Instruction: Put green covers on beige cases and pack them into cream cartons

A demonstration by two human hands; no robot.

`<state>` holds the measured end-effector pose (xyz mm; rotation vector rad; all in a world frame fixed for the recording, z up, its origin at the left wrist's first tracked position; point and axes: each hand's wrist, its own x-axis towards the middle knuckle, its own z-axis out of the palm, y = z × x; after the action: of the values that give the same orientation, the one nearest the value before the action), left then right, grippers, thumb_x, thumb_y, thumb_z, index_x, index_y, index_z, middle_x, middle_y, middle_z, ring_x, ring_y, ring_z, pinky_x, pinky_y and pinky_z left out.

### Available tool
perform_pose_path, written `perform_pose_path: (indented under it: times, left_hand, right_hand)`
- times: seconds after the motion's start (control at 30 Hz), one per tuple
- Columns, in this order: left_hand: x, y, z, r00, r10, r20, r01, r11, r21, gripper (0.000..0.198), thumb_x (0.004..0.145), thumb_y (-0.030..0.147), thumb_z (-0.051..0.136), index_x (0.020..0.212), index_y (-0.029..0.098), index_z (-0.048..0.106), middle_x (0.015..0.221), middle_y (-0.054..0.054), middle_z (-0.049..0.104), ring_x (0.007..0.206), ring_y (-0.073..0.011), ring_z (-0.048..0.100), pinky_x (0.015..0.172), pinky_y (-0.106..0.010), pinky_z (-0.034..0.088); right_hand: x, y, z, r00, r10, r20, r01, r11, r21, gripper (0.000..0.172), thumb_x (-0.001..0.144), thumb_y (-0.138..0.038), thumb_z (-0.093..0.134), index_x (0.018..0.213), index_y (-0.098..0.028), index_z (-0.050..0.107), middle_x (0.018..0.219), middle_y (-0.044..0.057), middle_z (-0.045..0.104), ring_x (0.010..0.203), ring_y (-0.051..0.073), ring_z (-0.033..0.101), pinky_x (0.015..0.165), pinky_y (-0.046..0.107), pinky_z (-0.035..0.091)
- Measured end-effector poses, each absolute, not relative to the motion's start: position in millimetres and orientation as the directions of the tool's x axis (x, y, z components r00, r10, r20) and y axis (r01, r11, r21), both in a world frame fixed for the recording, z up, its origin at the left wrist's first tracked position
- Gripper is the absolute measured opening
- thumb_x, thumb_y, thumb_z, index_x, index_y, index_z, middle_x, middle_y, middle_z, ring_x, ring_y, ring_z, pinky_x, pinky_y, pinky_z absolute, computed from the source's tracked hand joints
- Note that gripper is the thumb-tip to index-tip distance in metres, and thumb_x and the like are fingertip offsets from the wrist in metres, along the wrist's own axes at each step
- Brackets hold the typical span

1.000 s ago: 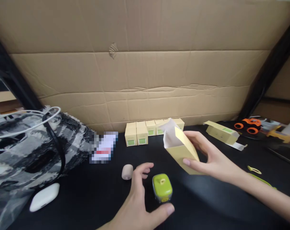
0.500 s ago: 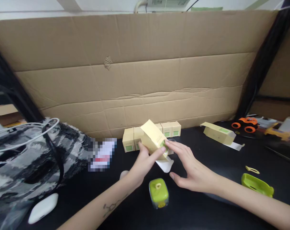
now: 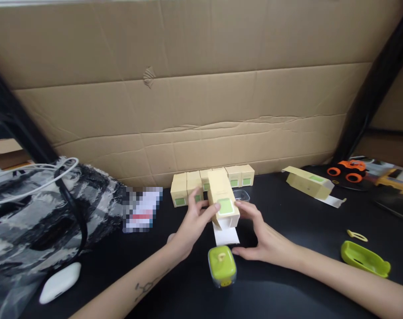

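A pale yellow carton (image 3: 223, 188) with a green label is held by my left hand (image 3: 191, 228), thumb on its front and fingers along its left side. Its near end is open, and a white flap (image 3: 226, 236) hangs down. My right hand (image 3: 266, 235) is open, fingertips at the carton's right side; whether they press on it I cannot tell. The right thumb points toward a small clear container with a green lid (image 3: 223, 262) and a yellow loop, standing just below the flap. Part of a clear tray (image 3: 243, 195) shows behind the right fingers.
Several similar cartons (image 3: 179, 190) stand in a row by the cardboard wall (image 3: 194, 102). To the right lie an opened carton (image 3: 309, 184), an orange toy truck (image 3: 349, 170), a yellow loop piece (image 3: 357, 235) and a green shell (image 3: 365, 259). A white case (image 3: 60, 283) and patterned fabric (image 3: 98, 195) are left.
The carton has turned from slanted to nearly straight, its open end now facing me. My right fingers have moved from its front to its right side. The view has tipped slightly downward.
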<state>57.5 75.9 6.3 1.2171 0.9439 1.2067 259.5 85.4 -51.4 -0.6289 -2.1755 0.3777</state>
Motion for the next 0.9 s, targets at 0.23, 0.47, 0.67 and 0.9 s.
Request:
perform_pose_path:
  times: [0.23,0.47,0.67,0.9]
  left_hand:
    - [51.0,77.5,2.2,0.331,0.937,0.113,-0.150,-0.066,0.986,0.040,0.092,0.034,0.047,0.132,0.030,0.045,0.129,-0.008,0.056,0.118,-0.0262,0.055,0.099,-0.045,0.043]
    - [46.2,78.4,-1.2,0.491,0.851,0.185,-0.117,-0.146,0.982,0.067,0.070,0.012,0.069,0.130,0.032,0.047,0.126,-0.005,0.058,0.118,-0.0268,0.055,0.100,-0.043,0.043]
    - [45.5,81.6,-5.3,0.487,0.848,0.211,-0.064,-0.206,0.976,0.055,0.079,0.017,0.062,0.129,0.031,0.045,0.142,-0.007,0.041,0.120,-0.0277,0.052,0.102,-0.047,0.041]
    - [44.8,78.6,-6.6,0.544,0.821,0.173,-0.020,-0.194,0.981,0.061,0.077,0.016,0.063,0.133,0.027,0.043,0.140,-0.013,0.039,0.119,-0.0316,0.055,0.101,-0.052,0.042]
  right_hand:
    - [258.9,82.8,-50.3,-0.481,0.552,0.681,0.342,0.833,-0.434,0.046,0.079,-0.018,0.066,0.115,-0.026,0.039,0.109,0.007,0.043,0.103,0.024,0.053,0.081,0.040,0.055]
    - [258.5,78.8,-43.8,-0.544,0.525,0.655,0.374,0.850,-0.371,0.042,0.079,-0.012,0.063,0.115,-0.024,0.046,0.106,0.008,0.047,0.097,0.022,0.056,0.079,0.038,0.055]
    - [258.5,80.7,-41.2,-0.545,0.466,0.696,0.341,0.882,-0.324,0.035,0.086,-0.015,0.060,0.116,-0.024,0.046,0.106,0.006,0.056,0.097,0.020,0.059,0.082,0.035,0.053]
    - [261.8,79.9,-43.7,-0.496,0.396,0.773,0.351,0.905,-0.239,0.021,0.089,-0.010,0.054,0.104,-0.025,0.054,0.096,0.004,0.050,0.083,0.015,0.057,0.070,0.030,0.052]
